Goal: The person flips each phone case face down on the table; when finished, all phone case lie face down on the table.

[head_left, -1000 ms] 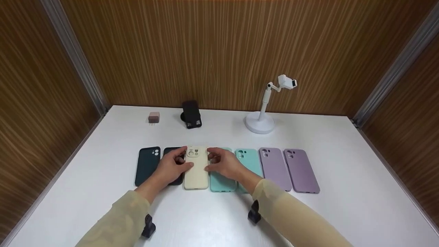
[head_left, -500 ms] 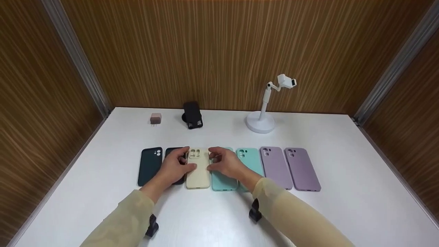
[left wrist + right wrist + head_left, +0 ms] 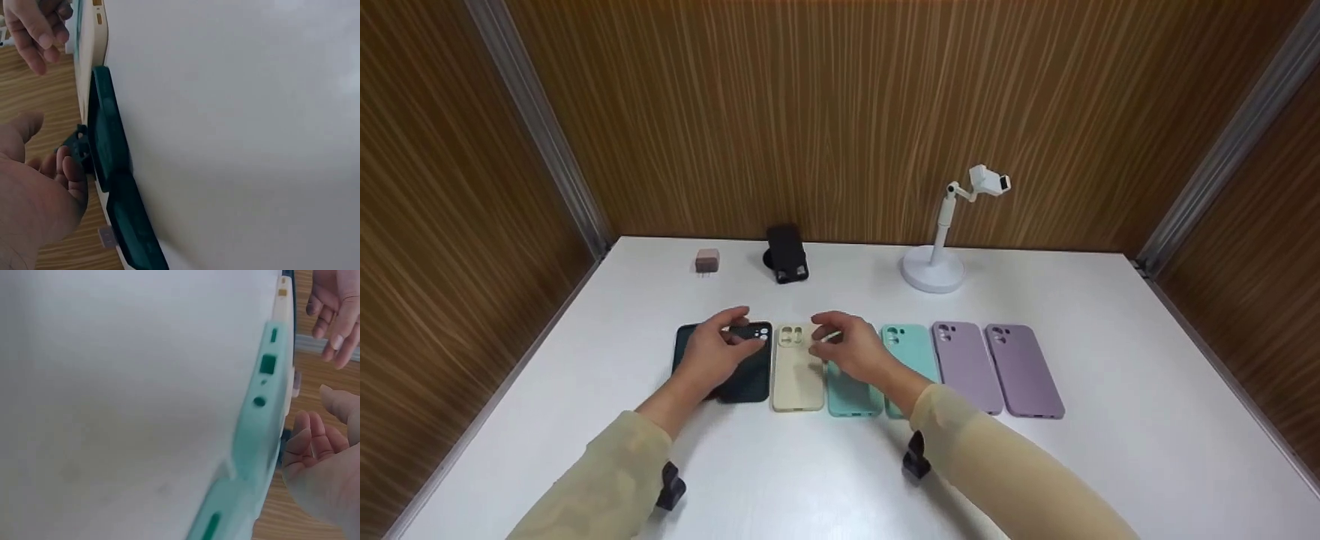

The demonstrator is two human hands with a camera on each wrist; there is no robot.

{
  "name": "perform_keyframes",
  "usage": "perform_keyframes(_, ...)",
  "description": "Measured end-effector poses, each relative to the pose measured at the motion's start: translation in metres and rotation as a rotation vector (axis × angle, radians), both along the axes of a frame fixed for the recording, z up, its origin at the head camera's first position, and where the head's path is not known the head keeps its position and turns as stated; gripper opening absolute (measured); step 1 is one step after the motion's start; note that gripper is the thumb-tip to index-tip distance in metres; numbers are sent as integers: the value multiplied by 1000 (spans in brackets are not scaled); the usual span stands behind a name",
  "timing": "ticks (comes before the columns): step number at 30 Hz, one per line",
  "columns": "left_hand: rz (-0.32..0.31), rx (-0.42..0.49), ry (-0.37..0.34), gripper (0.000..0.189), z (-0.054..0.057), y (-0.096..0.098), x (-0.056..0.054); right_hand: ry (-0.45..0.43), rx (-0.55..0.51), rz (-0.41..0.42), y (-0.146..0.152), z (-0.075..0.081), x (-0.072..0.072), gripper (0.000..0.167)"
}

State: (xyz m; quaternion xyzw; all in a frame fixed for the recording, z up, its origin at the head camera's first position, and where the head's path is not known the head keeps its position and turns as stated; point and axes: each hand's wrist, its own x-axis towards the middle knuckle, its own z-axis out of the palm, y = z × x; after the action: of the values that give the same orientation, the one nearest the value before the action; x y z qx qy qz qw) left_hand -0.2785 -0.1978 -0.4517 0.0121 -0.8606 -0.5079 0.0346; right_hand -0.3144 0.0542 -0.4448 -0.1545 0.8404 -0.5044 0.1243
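Observation:
A cream phone case (image 3: 799, 386) lies flat in a row of phone cases, its camera cutout at the far end. My left hand (image 3: 709, 356) hovers over two dark green cases, the inner one (image 3: 746, 382) and the outer one (image 3: 682, 343), partly covering both. Its fingers are loosely bent around nothing. Above the nearer teal case (image 3: 855, 403) and the cream case's right edge is my right hand (image 3: 859, 349), thumb and fingers apart and holding nothing. In the left wrist view the dark green case (image 3: 109, 135) stays below the left fingers.
A second teal case (image 3: 907, 345), a light purple case (image 3: 964, 367) and a darker purple case (image 3: 1027, 375) continue the row rightward. Behind stand a white stand (image 3: 934, 270), a black phone-shaped item (image 3: 787, 253) and a pink charger plug (image 3: 707, 260). Wood-grain panels (image 3: 840, 120) surround the table.
Both hands have come off the cream case. The left hand moved left over the dark green cases; the right lifted slightly. The cream case stays in the row. The head view shifted a little.

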Motion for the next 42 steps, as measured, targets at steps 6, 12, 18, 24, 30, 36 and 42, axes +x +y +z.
perform_keyframes(6,24,-16,-34,60,-3,-22,3,19,-90,27,-23,5,3,47)
perform_keyframes(12,12,-35,-60,62,-9,-30,2,11,-110,20,-47,7,3,46)
perform_keyframes(18,3,-52,-75,63,-17,-31,-4,-34,-90,2,-59,0,2,49)
perform_keyframes(24,8,-86,-81,64,-24,-34,-6,-30,-31,-3,-64,-9,-2,51)
perform_keyframes(30,5,-118,-64,63,-24,-35,-9,-3,64,30,-67,-11,-1,55)
perform_keyframes(36,-12,-139,-61,64,-24,-36,-5,62,176,56,-69,-13,3,59)
perform_keyframes(42,-17,-156,-73,63,-25,-35,-6,86,228,72,-67,-16,4,62)
